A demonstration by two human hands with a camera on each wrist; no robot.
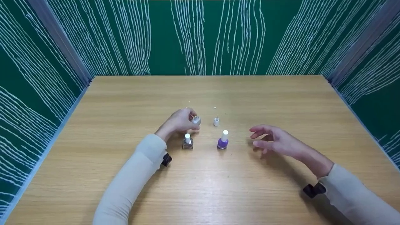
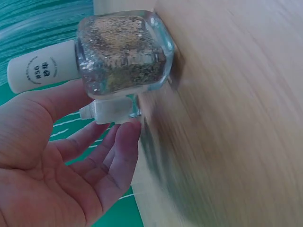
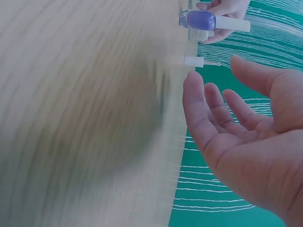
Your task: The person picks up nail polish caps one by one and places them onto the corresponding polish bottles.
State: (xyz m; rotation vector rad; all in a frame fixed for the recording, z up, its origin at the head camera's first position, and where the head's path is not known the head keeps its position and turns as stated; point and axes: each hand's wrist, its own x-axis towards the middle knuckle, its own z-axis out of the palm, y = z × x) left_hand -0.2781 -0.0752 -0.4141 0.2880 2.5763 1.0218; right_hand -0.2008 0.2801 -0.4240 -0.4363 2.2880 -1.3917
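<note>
My left hand (image 1: 182,120) is around a small white nail polish bottle (image 1: 196,120), thumb on its near side and fingers behind. In the left wrist view the bottle (image 2: 113,110) shows its bare neck, without a cap. Just right of it, a white cap (image 1: 216,122) stands on the table with its brush pointing up. A capped glitter nail polish bottle (image 1: 187,142) stands nearer me, in front of the left hand. To its right is a capped purple nail polish bottle (image 1: 222,142). My right hand (image 1: 275,139) hovers over the table at the right, fingers loosely bent, holding nothing.
The wooden table (image 1: 200,193) ends at green walls (image 1: 162,37) with white wavy lines, at the back and both sides. Tiny white specks lie behind the bottles. Dark wrist cameras (image 1: 314,190) sit at both sleeves.
</note>
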